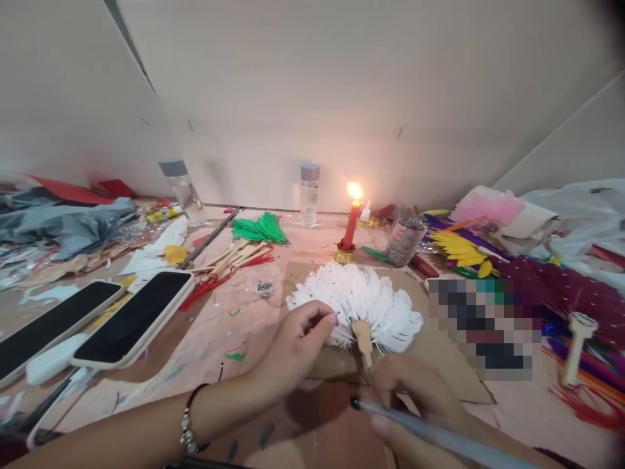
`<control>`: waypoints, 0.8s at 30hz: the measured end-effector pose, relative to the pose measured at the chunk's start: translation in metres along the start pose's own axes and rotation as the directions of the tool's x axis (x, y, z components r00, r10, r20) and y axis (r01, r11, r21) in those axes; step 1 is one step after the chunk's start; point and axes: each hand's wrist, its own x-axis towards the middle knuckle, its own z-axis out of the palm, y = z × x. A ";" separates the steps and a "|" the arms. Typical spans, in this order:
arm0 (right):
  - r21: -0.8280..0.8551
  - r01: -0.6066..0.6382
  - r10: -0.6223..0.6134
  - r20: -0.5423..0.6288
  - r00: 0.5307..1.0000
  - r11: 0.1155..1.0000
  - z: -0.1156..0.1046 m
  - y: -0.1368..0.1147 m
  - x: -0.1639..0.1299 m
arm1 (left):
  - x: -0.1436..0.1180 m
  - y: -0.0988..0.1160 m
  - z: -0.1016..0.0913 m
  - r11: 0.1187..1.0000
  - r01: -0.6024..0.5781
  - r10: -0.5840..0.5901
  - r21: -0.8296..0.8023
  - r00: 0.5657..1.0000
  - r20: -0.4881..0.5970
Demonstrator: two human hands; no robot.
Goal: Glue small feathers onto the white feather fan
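A white feather fan point(371, 299) with small dots on its feathers and a pale wooden handle point(362, 335) lies on brown cardboard. My left hand point(305, 335) is at the fan's left side, thumb and fingers pinched together over the feather edge. Whatever is between those fingertips is hidden. Below the fan, my right hand point(424, 391) is closed around a pen point(430, 430) with a dark tip and a pale barrel, blurred by motion. The fan's handle runs down beside this hand; whether the fingers touch it I cannot tell. Left of the fan, a small clear dish point(265, 288) holds tiny silvery beads.
Beyond the fan a red candle point(350, 225) burns in a gold holder point(344, 254). A clear bottle point(309, 195) and a jar point(405, 241) stand near it. Two phones point(137, 319) lie left. Green feathers point(261, 228), yellow feathers point(456, 247) and a maroon fan point(551, 293) surround the work.
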 end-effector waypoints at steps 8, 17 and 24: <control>0.167 -0.346 0.294 0.274 0.916 0.923 0.012 0.015 0.003 | 0.020 0.002 -0.012 0.964 -0.159 0.169 0.211 0.985 -0.028; 0.167 -0.356 0.312 0.242 0.919 0.919 0.017 0.020 0.007 | 0.106 0.072 -0.021 0.300 -0.651 0.287 0.697 0.759 0.585; 0.183 -0.359 0.307 0.262 0.915 0.915 0.014 0.018 0.011 | 0.154 0.054 -0.003 0.112 -0.650 0.218 0.751 0.754 0.620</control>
